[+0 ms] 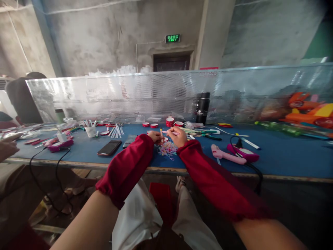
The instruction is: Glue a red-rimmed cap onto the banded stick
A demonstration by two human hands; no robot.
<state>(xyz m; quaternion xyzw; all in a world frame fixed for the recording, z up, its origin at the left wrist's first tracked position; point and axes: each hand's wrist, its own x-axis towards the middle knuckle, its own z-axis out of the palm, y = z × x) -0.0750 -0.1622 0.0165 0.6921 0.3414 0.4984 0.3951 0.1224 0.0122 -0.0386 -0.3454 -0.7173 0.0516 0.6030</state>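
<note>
Left hand (156,138): I'm pinching a slim yellowish stick (161,132), standing upright | right hand (178,137): fingers curling around a slender pink stick (172,133) | both sticks showing near heaped pastel loops (167,149), blue table (145,158)

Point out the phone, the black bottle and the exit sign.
Phone (109,148): head view, on its dark screen.
Bottle (203,108): head view, on the middle of its black body.
Sign (172,38): head view, on its lit green lettering.
</note>
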